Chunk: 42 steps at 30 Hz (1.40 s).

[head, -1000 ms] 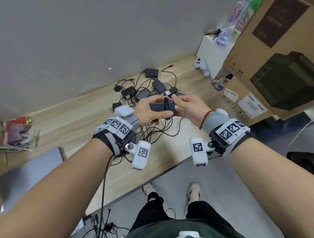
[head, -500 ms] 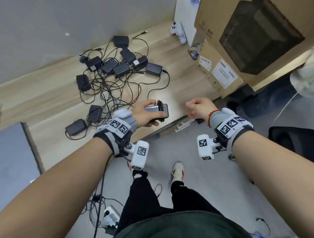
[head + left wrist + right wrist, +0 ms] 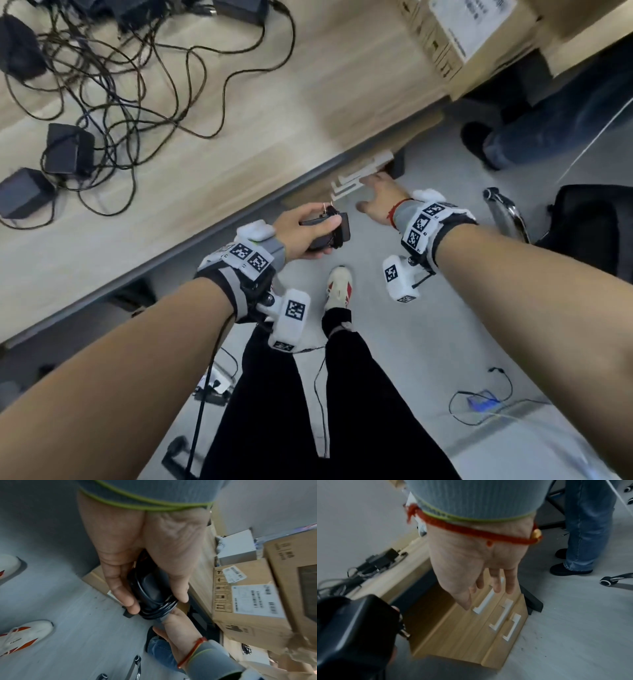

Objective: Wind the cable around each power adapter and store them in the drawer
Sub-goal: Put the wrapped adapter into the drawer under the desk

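Observation:
My left hand [image 3: 317,228] grips a black power adapter [image 3: 340,226] with its cable wound round it, held in front of the desk edge. In the left wrist view the thumb and fingers [image 3: 123,588] clamp the coiled adapter [image 3: 150,589]. My right hand [image 3: 375,192] is open with straight fingers, stretched toward the white handles [image 3: 352,178] of a wooden drawer unit under the desk. From the right wrist camera the fingertips [image 3: 496,586] hover at the top handle [image 3: 485,600] of the drawer unit [image 3: 462,628]. All three drawer fronts look shut.
Several more adapters [image 3: 68,147] lie in tangled cables on the wooden desk [image 3: 239,164]. Cardboard boxes [image 3: 455,34] stand at the desk's right end. Another person's legs [image 3: 513,144], a chair base [image 3: 503,212] and a floor power strip [image 3: 215,387] are nearby.
The view has tipped down toward the floor. My right hand has let go of the adapter, opened and reached forward to the drawer handles. My left hand has carried the wound adapter off the desk.

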### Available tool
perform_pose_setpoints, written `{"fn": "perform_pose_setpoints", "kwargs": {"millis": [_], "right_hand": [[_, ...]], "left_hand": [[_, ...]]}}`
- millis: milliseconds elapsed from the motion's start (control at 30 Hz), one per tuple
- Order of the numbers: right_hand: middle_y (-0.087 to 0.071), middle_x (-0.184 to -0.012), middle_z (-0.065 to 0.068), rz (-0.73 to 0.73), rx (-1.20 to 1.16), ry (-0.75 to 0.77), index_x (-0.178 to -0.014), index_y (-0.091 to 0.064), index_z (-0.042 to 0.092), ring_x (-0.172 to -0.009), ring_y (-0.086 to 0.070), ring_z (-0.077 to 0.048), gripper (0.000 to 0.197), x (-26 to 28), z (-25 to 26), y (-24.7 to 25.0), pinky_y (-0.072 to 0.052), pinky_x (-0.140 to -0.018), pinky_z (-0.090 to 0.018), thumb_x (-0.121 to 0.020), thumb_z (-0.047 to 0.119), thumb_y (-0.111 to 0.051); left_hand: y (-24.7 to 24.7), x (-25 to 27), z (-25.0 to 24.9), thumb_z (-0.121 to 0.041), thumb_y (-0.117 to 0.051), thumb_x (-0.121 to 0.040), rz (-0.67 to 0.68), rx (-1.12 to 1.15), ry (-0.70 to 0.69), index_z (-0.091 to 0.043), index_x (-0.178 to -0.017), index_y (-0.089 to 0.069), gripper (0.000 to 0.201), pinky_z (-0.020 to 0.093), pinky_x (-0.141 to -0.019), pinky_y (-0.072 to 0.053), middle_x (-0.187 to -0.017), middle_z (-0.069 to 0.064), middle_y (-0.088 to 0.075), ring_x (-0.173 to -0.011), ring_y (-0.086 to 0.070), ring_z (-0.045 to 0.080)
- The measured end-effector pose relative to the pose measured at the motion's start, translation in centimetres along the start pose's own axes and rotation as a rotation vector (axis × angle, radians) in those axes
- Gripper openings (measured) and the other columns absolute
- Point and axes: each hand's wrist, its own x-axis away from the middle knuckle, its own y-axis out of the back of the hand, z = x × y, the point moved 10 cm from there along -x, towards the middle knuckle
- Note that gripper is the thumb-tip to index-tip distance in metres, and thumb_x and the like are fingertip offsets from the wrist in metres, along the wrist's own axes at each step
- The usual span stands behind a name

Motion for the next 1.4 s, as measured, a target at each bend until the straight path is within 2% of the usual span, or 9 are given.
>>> {"fn": "perform_pose_setpoints", "kwargs": {"millis": [167, 333, 500, 667, 800, 967, 1133, 1233, 1400], "right_hand": [[-0.006, -0.165, -0.001, 0.031, 0.157, 0.042, -0.156, -0.018, 0.019, -0.149, -0.019, -0.028, 0.075, -4.7, -0.7, -3.1, -0.022, -0.118, -0.036, -0.094, 0.030, -0.059], [0.010, -0.165, 0.009, 0.101, 0.232, 0.034, -0.157, -0.004, 0.029, -0.150, -0.018, -0.028, 0.087, -7.7, -1.4, -5.6, -0.026, -0.119, -0.044, -0.090, 0.032, -0.060], [-0.015, -0.161, 0.004, 0.003, 0.304, 0.066, -0.154, -0.019, 0.028, -0.137, -0.034, -0.033, 0.077, -8.2, -1.3, -4.9, -0.036, -0.106, -0.037, -0.088, 0.013, -0.056], [-0.035, -0.152, -0.003, 0.093, 0.371, 0.013, -0.147, -0.039, 0.022, -0.128, -0.049, -0.030, 0.057, -6.1, -3.2, -5.8, -0.044, -0.097, -0.035, -0.091, 0.019, -0.052], [-0.067, -0.106, -0.009, 0.130, 0.479, 0.005, -0.109, -0.066, 0.014, -0.084, -0.058, -0.028, 0.030, -4.5, -4.7, -6.1, -0.042, -0.063, -0.028, -0.089, 0.029, -0.050], [-0.063, -0.090, -0.012, 0.002, 0.359, -0.020, -0.092, -0.066, 0.014, -0.076, -0.055, -0.033, 0.025, -3.1, -6.1, -5.1, -0.043, -0.066, -0.030, -0.089, 0.034, -0.051], [-0.058, -0.084, -0.010, 0.106, 0.421, -0.132, -0.087, -0.058, 0.013, -0.073, -0.054, -0.030, 0.010, -1.5, -8.4, -7.8, -0.039, -0.062, -0.029, -0.087, 0.022, -0.055], [-0.053, -0.072, -0.008, 0.186, 0.417, -0.179, -0.085, -0.058, 0.011, -0.070, -0.057, -0.029, 0.014, -1.4, -10.0, -9.2, -0.040, -0.062, -0.031, -0.086, 0.024, -0.053], [-0.059, -0.072, -0.007, 0.313, 0.438, -0.226, -0.080, -0.061, 0.010, -0.064, -0.056, -0.023, 0.020, -0.2, -13.2, -12.2, -0.040, -0.063, -0.029, -0.089, 0.023, -0.049]], "left_hand": [[-0.3, -3.1, 2.0, -0.046, -0.066, -0.089, -0.060, 0.057, 0.054, -0.026, -0.121, -0.064, 0.037, 0.030, -0.064, -0.059, -0.088, 0.013, -0.073, -0.070, -0.071, 0.028], [-0.1, -5.0, 3.3, -0.041, -0.077, -0.082, -0.083, 0.064, 0.055, -0.029, -0.116, -0.065, 0.038, 0.032, -0.069, -0.059, -0.090, 0.007, -0.075, -0.070, -0.073, 0.025], [-0.2, -5.9, 4.4, -0.035, -0.080, -0.080, -0.093, 0.072, 0.075, -0.027, -0.126, -0.062, 0.050, 0.029, -0.065, -0.059, -0.090, 0.007, -0.074, -0.070, -0.073, 0.025], [-1.0, -5.9, 4.6, -0.030, -0.080, -0.081, -0.103, 0.090, 0.098, -0.027, -0.124, -0.063, 0.046, 0.028, -0.063, -0.059, -0.089, 0.007, -0.074, -0.068, -0.072, 0.025], [-2.4, -5.5, 4.3, -0.024, -0.070, -0.087, -0.073, 0.101, 0.105, -0.029, -0.120, -0.066, 0.034, 0.027, -0.064, -0.057, -0.092, 0.009, -0.075, -0.072, -0.073, 0.026], [-3.9, -5.9, 5.7, -0.007, -0.054, -0.085, -0.069, 0.088, 0.133, -0.030, -0.118, -0.067, 0.042, 0.027, -0.060, -0.057, -0.090, 0.010, -0.074, -0.069, -0.073, 0.027], [-5.0, -6.2, 7.4, -0.001, -0.054, -0.082, -0.053, 0.075, 0.162, -0.034, -0.113, -0.068, 0.048, 0.029, -0.061, -0.058, -0.103, 0.008, -0.072, -0.070, -0.073, 0.029], [-5.1, -6.4, 8.0, -0.003, -0.055, -0.082, -0.071, 0.037, 0.159, -0.034, -0.115, -0.068, 0.048, 0.027, -0.061, -0.057, -0.112, 0.003, -0.069, -0.088, -0.070, 0.024], [-5.7, -7.0, 8.8, -0.004, -0.056, -0.081, -0.073, 0.026, 0.157, -0.037, -0.110, -0.070, 0.046, 0.029, -0.072, -0.055, -0.106, -0.004, -0.067, -0.091, -0.061, 0.015]]}}
